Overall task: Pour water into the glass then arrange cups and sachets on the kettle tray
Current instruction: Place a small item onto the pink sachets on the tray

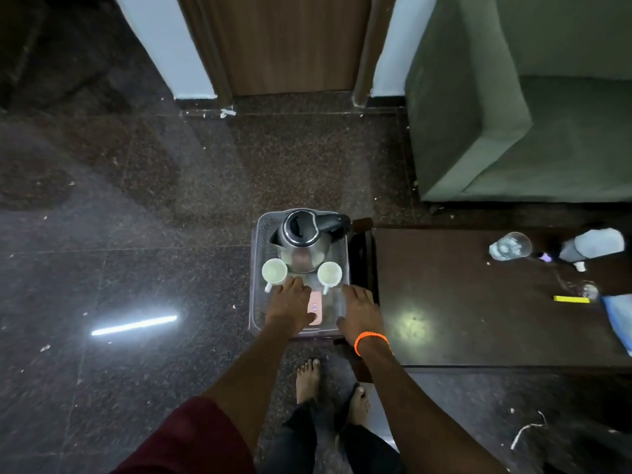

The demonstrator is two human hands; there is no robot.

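We look straight down at a dark speckled stone floor, with a wooden door ahead and a green sofa to the right. From the fingers outward: our left hand [290, 307] lies flat with fingers extended over the near part of the clear kettle tray [257, 234], partly covering a pink sachet [315, 307]; whether the fingertips touch it we cannot tell. Our right hand [359, 311] rests at the tray's right edge with fingers loosely spread, and we cannot tell if it holds anything. Just beyond the fingers sit two white cups [274, 271], one on each side, both close against the steel kettle [302, 242] at the tray's far end. The tray rests on a small stand beside a dark wooden table [444, 302], where a glass [510, 247] stands well apart beside a bottle lying on its side [595, 246]. We judge the arranging step is underway; next comes straightening the sachet between the cups. The tray is crowded and its left edge overhangs open floor, so movements should stay small.
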